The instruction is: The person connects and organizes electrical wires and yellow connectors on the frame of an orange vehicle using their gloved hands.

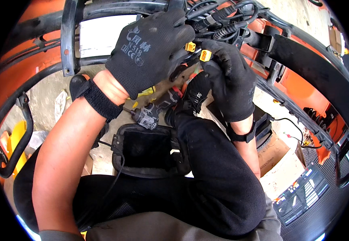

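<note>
Both hands wear black work gloves and meet at the upper middle, in front of the black frame. My left hand [154,50] is closed, fingers pinching a small yellow cable connector [190,47]. Just right of it, my right hand [230,80] grips a second yellow connector [205,55], its open end facing up. A small gap separates the two connectors. Most of their wires are hidden by the gloves. Directly behind the hands, a bundle of black cables [218,22] with plugs lies along the frame.
Black metal tubes [69,40] and orange panels [299,90] surround the work spot. A white plate [102,36] sits behind my left hand. Below are a cordless drill [148,114], an open black bin [120,166] between my legs, and a cardboard box [281,160] at the right.
</note>
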Action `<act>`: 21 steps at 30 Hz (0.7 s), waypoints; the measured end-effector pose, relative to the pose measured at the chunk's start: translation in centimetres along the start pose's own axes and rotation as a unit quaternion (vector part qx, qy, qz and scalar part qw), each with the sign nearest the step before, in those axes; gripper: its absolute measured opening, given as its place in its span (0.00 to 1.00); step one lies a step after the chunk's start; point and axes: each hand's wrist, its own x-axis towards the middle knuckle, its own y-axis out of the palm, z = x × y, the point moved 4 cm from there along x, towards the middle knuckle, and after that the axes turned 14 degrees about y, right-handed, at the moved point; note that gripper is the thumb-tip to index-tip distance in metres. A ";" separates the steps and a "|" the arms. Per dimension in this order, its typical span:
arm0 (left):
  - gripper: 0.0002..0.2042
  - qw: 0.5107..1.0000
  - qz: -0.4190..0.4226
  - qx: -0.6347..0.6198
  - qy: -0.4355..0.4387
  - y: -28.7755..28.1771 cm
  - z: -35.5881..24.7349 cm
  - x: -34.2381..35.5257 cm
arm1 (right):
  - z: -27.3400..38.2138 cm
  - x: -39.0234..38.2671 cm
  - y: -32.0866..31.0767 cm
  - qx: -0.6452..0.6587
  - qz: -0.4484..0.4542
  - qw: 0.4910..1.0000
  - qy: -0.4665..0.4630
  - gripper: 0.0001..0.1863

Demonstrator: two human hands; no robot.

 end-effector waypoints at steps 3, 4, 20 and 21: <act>0.14 0.999 0.020 -0.026 -0.001 -0.3 -0.1 0.5 | -0.3 -0.2 -0.4 0.040 0.000 0.999 0.025 0.19; 0.14 0.999 0.025 -0.034 0.002 -0.4 -0.2 0.6 | -0.4 -0.3 -0.4 0.058 -0.007 0.998 0.027 0.19; 0.15 0.991 0.090 -0.102 -0.018 -0.9 0.0 1.4 | -0.8 -0.1 0.4 0.003 -0.056 0.998 0.002 0.15; 0.15 0.991 0.089 -0.100 -0.023 -0.9 0.0 1.3 | -0.7 -0.1 0.5 -0.007 -0.050 0.999 0.001 0.15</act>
